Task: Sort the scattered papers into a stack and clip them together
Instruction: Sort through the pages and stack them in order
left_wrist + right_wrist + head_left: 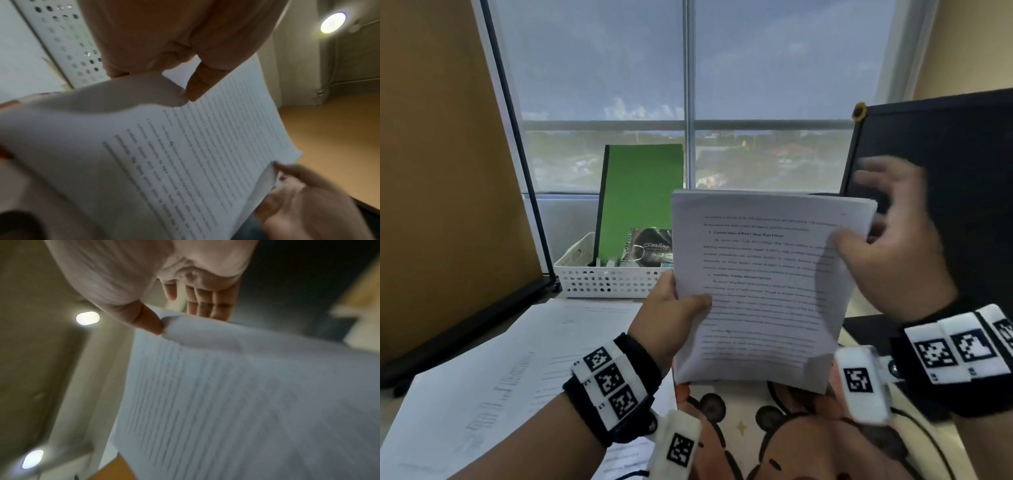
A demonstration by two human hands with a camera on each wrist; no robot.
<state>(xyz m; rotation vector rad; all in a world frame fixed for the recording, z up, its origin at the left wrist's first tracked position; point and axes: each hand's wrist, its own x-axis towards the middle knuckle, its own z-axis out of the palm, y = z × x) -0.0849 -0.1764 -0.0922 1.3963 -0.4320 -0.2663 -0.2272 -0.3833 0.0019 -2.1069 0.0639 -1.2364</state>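
Observation:
A stack of printed papers (763,291) stands upright above the desk. My left hand (674,308) grips its left edge, thumb across the printed front and fingers hidden behind. My right hand (887,246) is at the stack's upper right edge, blurred, with the fingers straight and spread and the thumb touching the front sheet. The left wrist view shows the left thumb (197,84) pressing the stack (195,162), with the right hand (298,194) at the far edge. Seen from the right wrist, the right hand (195,293) has its thumb on the sheet (226,402) and straight fingers behind the edge. No clip is visible.
More loose papers (500,377) lie on the desk at the left. A white perforated basket (606,281) at the back holds a green folder (643,198) and a spiral notebook (650,250). A dark monitor (945,171) stands at the right. A cartoon desk mat (774,438) lies below the stack.

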